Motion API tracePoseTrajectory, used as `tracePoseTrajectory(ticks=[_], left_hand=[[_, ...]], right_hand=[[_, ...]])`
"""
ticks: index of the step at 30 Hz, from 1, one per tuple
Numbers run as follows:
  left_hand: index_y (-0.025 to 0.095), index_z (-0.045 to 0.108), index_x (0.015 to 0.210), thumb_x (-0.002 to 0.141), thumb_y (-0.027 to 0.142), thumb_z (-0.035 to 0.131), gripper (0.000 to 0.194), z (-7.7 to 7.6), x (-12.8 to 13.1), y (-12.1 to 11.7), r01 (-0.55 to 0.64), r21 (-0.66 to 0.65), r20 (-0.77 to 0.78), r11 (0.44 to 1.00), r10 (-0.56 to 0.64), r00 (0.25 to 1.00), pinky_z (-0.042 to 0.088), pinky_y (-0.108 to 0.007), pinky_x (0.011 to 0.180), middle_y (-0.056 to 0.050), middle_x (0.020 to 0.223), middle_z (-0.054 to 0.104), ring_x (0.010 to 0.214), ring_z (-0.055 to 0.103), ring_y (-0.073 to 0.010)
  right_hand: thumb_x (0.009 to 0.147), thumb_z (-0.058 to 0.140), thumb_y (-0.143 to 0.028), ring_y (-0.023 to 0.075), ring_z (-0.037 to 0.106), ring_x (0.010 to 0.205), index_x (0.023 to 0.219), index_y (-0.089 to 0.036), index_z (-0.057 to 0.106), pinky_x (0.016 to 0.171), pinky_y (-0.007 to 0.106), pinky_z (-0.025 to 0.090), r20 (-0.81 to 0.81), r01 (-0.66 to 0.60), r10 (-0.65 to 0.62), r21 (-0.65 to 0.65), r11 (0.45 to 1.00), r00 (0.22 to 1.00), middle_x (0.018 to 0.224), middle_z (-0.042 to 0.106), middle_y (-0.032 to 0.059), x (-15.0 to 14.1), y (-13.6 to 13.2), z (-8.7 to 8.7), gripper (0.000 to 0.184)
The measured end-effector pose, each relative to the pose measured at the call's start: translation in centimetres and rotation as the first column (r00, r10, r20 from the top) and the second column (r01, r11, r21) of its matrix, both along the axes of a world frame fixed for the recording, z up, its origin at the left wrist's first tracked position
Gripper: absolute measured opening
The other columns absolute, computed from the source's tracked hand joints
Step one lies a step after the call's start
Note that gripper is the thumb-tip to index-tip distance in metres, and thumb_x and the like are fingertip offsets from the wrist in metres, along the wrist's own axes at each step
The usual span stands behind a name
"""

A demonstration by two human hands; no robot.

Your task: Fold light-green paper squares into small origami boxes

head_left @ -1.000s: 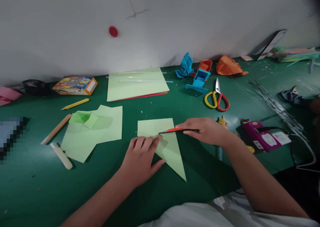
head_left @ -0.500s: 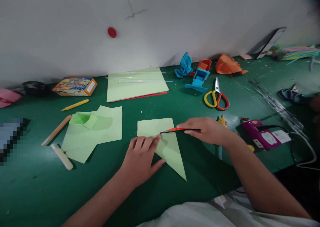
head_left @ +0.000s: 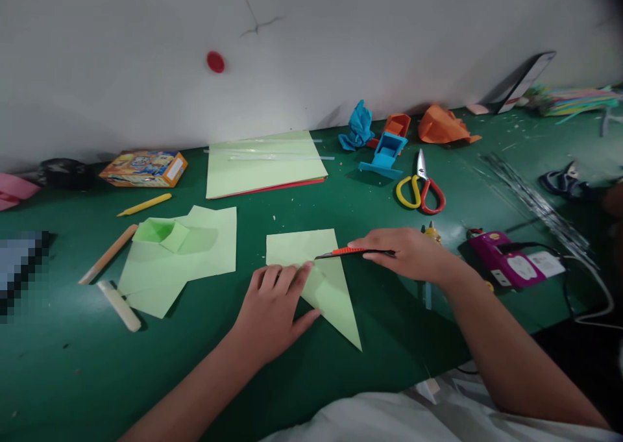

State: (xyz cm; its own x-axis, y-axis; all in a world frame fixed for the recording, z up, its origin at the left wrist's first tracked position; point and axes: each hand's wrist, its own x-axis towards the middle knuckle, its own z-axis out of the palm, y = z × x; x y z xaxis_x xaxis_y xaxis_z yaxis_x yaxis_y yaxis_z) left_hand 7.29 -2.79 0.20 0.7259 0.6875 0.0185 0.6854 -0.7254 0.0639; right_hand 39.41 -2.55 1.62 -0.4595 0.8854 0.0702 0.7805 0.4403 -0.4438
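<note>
A folded light-green sheet of paper (head_left: 328,286) lies on the green table, tapering to a point toward me. My left hand (head_left: 272,306) rests on its left side, palm down, fingers stretched out and thumb apart at the slanted edge. In my right hand (head_left: 406,254) is a utility knife (head_left: 348,250) with an orange and black handle. Its blade lies low over the paper, its tip close to my left index fingertip. Whether the blade touches the paper I cannot tell.
Left are cut green paper (head_left: 204,247), a small folded green box (head_left: 158,231), a yellow crayon (head_left: 145,204) and a patterned carton (head_left: 146,168). Behind lies a paper stack (head_left: 265,163). Scissors (head_left: 421,182), a blue paper piece (head_left: 387,150) and a purple device (head_left: 506,260) are at right.
The knife in my right hand has shifted slightly to the right, its tip a little farther from my left fingertip. My left hand stays in place on the paper.
</note>
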Motion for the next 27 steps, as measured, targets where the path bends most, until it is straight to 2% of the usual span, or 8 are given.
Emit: tracePoseTrajectory(ticks=[13, 27], left_hand=[[0.018, 0.043, 0.154, 0.097, 0.056, 0.055, 0.07, -0.07, 0.0, -0.03, 0.001, 0.037, -0.001, 0.999, -0.001, 1.0, 0.04, -0.049, 0.098, -0.013, 0.13, 0.061, 0.113, 0.051, -0.0333], [0.019, 0.046, 0.153, 0.096, 0.056, 0.056, 0.068, -0.28, -0.06, -0.04, 0.001, 0.061, 0.012, 0.998, -0.001, 1.0, 0.041, -0.05, 0.099, -0.013, 0.13, 0.061, 0.114, 0.052, -0.034]], right_hand=[[0.105, 0.048, -0.039, 0.0229, 0.071, 0.107, 0.133, -0.033, 0.067, 0.094, 0.037, 0.055, -0.002, 0.001, -0.001, 0.008, 1.0, 1.0, 0.122, 0.074, 0.0028, 0.46, 0.0, 0.04, 0.034], [0.104, 0.049, -0.039, 0.022, 0.071, 0.105, 0.13, -0.034, 0.069, 0.085, 0.033, 0.056, 0.046, 0.028, -0.029, 0.012, 1.0, 0.999, 0.121, 0.074, 0.0008, 0.92, -0.14, 0.5, 0.034]])
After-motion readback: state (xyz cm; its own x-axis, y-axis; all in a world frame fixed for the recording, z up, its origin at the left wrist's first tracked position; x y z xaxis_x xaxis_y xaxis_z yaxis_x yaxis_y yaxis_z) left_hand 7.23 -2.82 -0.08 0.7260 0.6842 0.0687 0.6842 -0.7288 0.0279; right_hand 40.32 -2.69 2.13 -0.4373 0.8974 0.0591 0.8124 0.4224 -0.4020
